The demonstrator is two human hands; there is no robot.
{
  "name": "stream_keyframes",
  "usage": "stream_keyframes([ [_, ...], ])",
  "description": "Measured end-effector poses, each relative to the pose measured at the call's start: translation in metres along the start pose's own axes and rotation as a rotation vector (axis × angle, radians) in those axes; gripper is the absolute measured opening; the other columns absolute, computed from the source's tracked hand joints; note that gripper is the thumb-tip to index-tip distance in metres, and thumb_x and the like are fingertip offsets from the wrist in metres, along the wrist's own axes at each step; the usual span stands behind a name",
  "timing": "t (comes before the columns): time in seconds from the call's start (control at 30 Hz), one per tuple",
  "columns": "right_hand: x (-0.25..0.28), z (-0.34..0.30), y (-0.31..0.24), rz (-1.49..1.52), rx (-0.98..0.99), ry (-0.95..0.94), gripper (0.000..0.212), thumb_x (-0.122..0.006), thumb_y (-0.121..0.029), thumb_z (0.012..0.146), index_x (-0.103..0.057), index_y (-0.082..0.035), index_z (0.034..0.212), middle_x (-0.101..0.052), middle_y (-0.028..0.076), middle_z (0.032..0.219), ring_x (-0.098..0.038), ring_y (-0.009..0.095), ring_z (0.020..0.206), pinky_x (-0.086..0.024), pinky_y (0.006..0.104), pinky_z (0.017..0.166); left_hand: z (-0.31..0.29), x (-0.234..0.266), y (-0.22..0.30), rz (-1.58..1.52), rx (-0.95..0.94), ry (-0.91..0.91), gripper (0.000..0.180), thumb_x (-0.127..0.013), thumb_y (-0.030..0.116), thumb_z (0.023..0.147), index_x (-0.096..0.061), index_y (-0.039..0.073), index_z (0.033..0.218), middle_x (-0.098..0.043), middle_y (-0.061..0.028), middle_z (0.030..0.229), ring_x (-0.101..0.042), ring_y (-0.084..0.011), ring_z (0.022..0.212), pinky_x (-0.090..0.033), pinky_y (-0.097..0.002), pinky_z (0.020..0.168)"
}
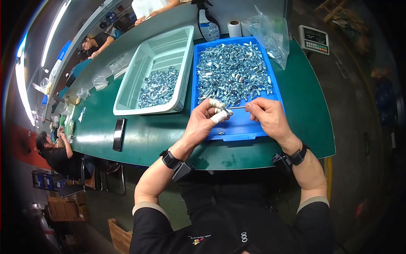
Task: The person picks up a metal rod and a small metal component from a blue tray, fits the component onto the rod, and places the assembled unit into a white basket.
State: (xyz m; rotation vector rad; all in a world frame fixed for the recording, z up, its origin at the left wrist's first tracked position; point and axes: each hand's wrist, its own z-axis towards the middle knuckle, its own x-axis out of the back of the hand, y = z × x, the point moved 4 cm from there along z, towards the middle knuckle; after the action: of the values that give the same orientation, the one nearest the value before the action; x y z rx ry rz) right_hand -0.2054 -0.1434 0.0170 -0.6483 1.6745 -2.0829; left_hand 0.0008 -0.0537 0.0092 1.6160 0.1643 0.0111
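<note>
Two hands worked one small metal part above the near edge of a blue tray.

The left hand (202,122), its fingers (219,116) capped in white cots, pinched a small metal piece (229,112), while the right hand (267,116) gripped a thin pin (239,107) aimed at it, held low over the blue tray (237,127), probably so that drops would land inside. A heap of silvery parts (232,72) filled the tray's far end; a white basket (169,55) beside it held fewer. On the green desk (304,110) stood a spray bottle (208,25), white rolls (234,28), a clear bag (270,36), a black phone (119,133) and a pale scale (314,40).
</note>
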Motion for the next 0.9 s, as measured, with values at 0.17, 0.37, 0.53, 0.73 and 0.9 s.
stream_keyframes([
  [0.17, -0.004, -0.003, -0.006, -0.005, -0.036, -0.008, 0.027, -0.07, -0.024, 0.101, -0.074, 0.002, 0.092, -0.066, 0.002, 0.07, -0.058, 0.007, 0.065, -0.044, 0.0256, 0.057, 0.0, 0.012, -0.006, 0.016, -0.05, 0.078, 0.02, -0.076, 0.008, 0.094, -0.064, 0.006, 0.11, -0.072, -0.0047, 0.099, -0.069, -0.012, 0.092, -0.055, -0.0265, 0.083],
  [0.37, -0.012, -0.008, -0.007, -0.106, 0.007, 0.007, 0.027, -0.068, -0.021, 0.103, -0.075, 0.002, 0.092, -0.066, 0.001, 0.071, -0.056, 0.006, 0.065, -0.042, 0.0226, 0.058, -0.001, 0.008, 0.0, -0.132, -0.025, 0.037, 0.023, -0.077, 0.007, 0.092, -0.064, 0.006, 0.112, -0.07, -0.0022, 0.098, -0.068, -0.0117, 0.09, -0.054, -0.0265, 0.083],
  [0.53, -0.012, -0.007, -0.01, -0.068, 0.005, 0.028, 0.028, -0.067, -0.024, 0.104, -0.074, 0.002, 0.094, -0.065, 0.0, 0.072, -0.053, 0.005, 0.064, -0.041, 0.0211, 0.058, -0.001, 0.009, -0.004, -0.172, -0.053, -0.001, 0.022, -0.077, 0.003, 0.092, -0.064, 0.006, 0.11, -0.07, -0.0026, 0.101, -0.069, -0.0124, 0.094, -0.055, -0.0275, 0.087],
  [0.73, -0.005, -0.009, -0.008, -0.058, -0.045, 0.102, 0.029, -0.068, -0.023, 0.104, -0.073, 0.003, 0.091, -0.065, 0.002, 0.069, -0.056, 0.006, 0.064, -0.043, 0.0228, 0.059, -0.003, 0.003, -0.002, -0.195, -0.064, -0.012, 0.018, -0.074, 0.003, 0.095, -0.063, 0.005, 0.109, -0.07, -0.0037, 0.101, -0.069, -0.0122, 0.097, -0.055, -0.0279, 0.089],
  [0.9, -0.01, -0.006, -0.008, -0.073, -0.059, 0.073, 0.029, -0.068, -0.023, 0.104, -0.074, 0.002, 0.09, -0.065, 0.001, 0.069, -0.055, 0.006, 0.064, -0.042, 0.0224, 0.059, -0.006, 0.007, -0.005, -0.174, -0.056, -0.03, 0.018, -0.074, 0.004, 0.095, -0.064, 0.003, 0.11, -0.071, -0.0043, 0.103, -0.069, -0.0121, 0.098, -0.055, -0.0275, 0.089],
])
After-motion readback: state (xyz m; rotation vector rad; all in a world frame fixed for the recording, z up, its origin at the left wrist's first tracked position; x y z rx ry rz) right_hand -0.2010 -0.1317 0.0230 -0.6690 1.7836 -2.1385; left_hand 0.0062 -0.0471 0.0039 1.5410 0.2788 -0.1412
